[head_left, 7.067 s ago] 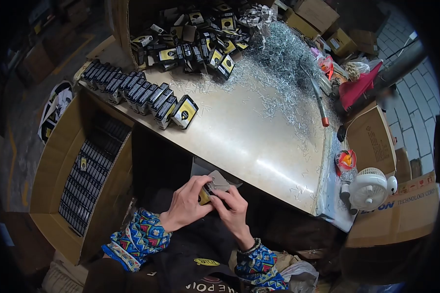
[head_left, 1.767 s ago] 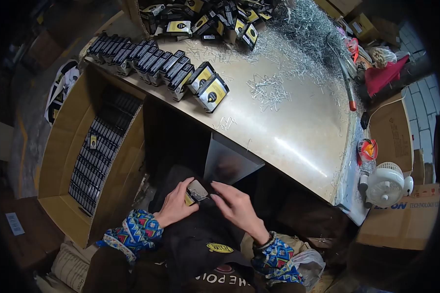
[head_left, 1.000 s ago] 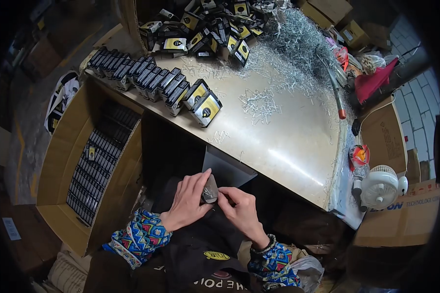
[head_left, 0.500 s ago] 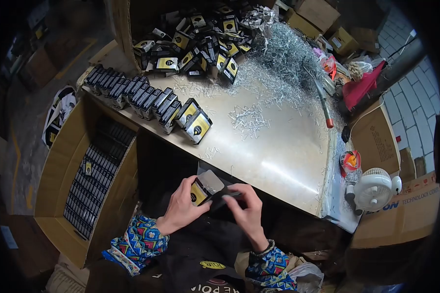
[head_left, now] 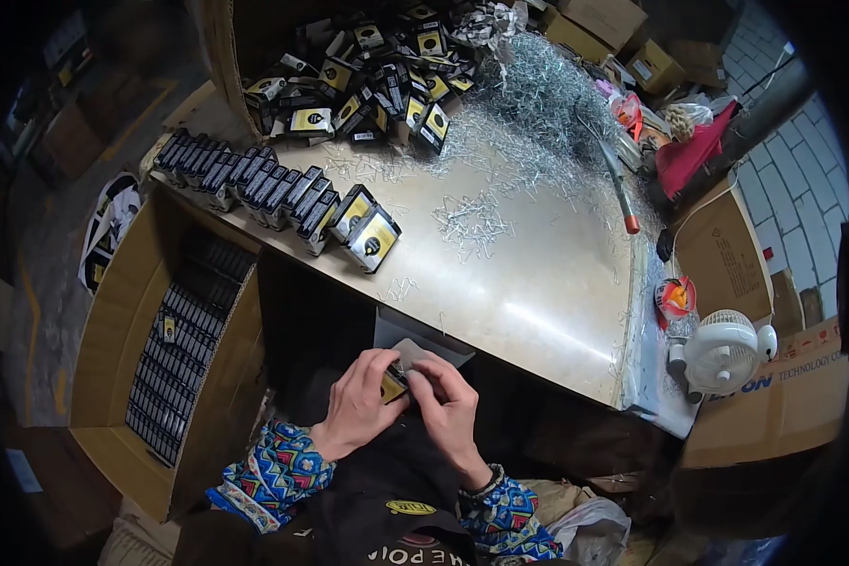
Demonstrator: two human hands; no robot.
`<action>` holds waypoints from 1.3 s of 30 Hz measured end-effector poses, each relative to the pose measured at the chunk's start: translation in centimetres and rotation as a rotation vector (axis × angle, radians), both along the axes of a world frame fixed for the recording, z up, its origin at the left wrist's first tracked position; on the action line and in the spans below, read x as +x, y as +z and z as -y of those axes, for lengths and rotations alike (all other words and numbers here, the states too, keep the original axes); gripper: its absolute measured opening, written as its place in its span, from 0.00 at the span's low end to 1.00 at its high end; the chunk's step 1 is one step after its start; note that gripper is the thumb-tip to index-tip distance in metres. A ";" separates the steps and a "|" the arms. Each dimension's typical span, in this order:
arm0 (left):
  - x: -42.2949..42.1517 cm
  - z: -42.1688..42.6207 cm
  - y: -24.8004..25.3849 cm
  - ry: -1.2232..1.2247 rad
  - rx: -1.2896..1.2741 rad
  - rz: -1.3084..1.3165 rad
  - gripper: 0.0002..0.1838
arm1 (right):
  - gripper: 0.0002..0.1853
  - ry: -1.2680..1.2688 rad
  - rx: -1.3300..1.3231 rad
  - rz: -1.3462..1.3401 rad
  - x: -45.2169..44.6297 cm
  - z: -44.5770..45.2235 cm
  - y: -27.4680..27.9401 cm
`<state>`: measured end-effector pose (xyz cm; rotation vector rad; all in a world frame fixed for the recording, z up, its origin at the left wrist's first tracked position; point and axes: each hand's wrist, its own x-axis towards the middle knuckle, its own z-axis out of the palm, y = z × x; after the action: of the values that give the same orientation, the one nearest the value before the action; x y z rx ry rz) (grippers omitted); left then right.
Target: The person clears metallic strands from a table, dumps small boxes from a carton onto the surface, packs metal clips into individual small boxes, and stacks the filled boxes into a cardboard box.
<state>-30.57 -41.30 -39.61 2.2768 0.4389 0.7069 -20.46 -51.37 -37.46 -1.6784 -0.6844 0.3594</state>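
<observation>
Just off the table's front edge, a small black-and-yellow cardboard box [head_left: 394, 387] is between my two hands. My left hand [head_left: 358, 401] wraps round its left side. My right hand [head_left: 447, 407] has its fingers closed at the box's upper right end, where a pale grey flap [head_left: 410, 352] sticks up. Much of the box is covered by my fingers, so its contents cannot be made out. Beyond my hands, two similar boxes [head_left: 372, 241] stand at the near end of a long row of boxes [head_left: 245, 179] along the table's left edge.
A heap of loose small boxes [head_left: 373, 80] and a pile of thin metal wire hooks [head_left: 547, 99] lie on the table [head_left: 547, 292]. An open carton [head_left: 113, 349] packed with boxes stands at left. A small white fan [head_left: 724, 351] and a red-handled tool [head_left: 619, 184] are at right.
My right hand has moved left and closed in on the box's open end. The box is now more hidden by my fingers. The whole view has shifted slightly.
</observation>
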 end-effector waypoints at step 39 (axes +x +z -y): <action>0.7 0.4 1.4 0.104 0.112 -0.221 0.34 | 0.09 0.083 -0.043 -0.349 0.1 1.1 1.0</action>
<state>-29.85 -41.75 -38.22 2.4641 0.6405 0.5440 -20.36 -52.50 -36.42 -1.5775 -0.4892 0.7115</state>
